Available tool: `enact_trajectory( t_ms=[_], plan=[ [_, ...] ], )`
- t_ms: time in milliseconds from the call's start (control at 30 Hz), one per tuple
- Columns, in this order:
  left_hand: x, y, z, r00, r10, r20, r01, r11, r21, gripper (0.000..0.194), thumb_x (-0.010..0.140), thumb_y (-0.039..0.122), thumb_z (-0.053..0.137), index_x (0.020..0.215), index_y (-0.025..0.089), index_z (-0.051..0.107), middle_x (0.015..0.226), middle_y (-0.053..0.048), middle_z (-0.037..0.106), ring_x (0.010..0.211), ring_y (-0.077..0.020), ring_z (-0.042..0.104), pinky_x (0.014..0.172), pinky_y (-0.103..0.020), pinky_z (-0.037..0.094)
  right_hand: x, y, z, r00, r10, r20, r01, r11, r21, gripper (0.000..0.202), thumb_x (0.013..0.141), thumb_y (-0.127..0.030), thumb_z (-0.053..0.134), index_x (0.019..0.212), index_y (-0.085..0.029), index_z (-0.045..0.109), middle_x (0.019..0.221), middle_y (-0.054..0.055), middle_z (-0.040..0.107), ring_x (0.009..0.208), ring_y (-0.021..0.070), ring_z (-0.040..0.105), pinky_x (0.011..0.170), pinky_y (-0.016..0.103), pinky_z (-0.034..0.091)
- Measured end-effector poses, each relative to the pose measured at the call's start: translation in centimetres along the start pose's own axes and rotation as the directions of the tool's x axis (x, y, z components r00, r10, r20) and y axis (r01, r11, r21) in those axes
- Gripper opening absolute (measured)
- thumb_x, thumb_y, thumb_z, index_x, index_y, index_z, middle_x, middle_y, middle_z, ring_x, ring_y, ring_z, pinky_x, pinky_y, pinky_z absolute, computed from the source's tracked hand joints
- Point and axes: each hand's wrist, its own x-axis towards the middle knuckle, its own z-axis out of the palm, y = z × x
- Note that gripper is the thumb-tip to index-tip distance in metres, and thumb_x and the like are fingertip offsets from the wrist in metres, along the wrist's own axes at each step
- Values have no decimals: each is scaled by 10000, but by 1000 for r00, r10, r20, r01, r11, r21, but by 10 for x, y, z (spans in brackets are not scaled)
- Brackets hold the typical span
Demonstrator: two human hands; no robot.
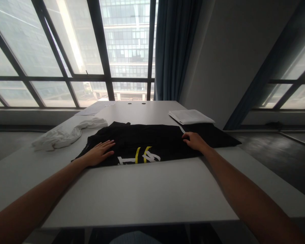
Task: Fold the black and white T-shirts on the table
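In head view, blk printed cloth (pixel 147 137) lay mid-frame, prob. light, soft & floppy, best held by its edges, w/ L hand (pixel 99 154) open & flat on it left of ctr, gripping nothing, & R hand (pixel 195 141), right of ctr, seemingly pinching cloth beside white strip (pixel 181 129)

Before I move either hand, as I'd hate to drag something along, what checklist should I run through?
1. Left hand spread flat on the black garment: ok.
2. Right hand firmly pinching the white strip: cannot tell; the fingertips are at it, but the grip is hidden.
3. Whole print showing: not ok; it is cut off at the garment's near edge.
4. Garment set back from the near edge of the table: ok.
5. Crumpled white cloth apart from the garment: cannot tell; they come very close.
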Motion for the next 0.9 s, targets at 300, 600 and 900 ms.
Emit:
enact_trajectory(
  t_ms=[300,600,900],
  plan=[
    [-1,-5,-2,995,-93,38,92,995,36,755,991,646,242,1629,243,261,1688,-24,139,1571,-277,108,1250,-529,123,0,0,6,999,3,-39,-4,999,-41,199,884,-176,652,1062,-167,739,1137,106,735,1048,236,691,936,317,508],
    [-1,-1,-5,978,-200,55,195,978,80,752,992,630,249,1634,236,249,1691,-44,114,1569,-307,94,1232,-584,142,-2,-9,2,993,116,33,-108,975,-193,244,962,-227,580,1172,-185,698,1217,112,698,1050,244,682,887,331,512],
    [1,81,5,963,211,-166,-213,977,6,631,1049,552,225,1607,278,335,1670,-20,266,1554,-250,212,1268,-508,118,-19,-97,7,959,-282,-22,281,959,-25,479,980,-425,551,1406,-208,589,1459,139,576,1371,314,502,1173,468,351]
  ],
)
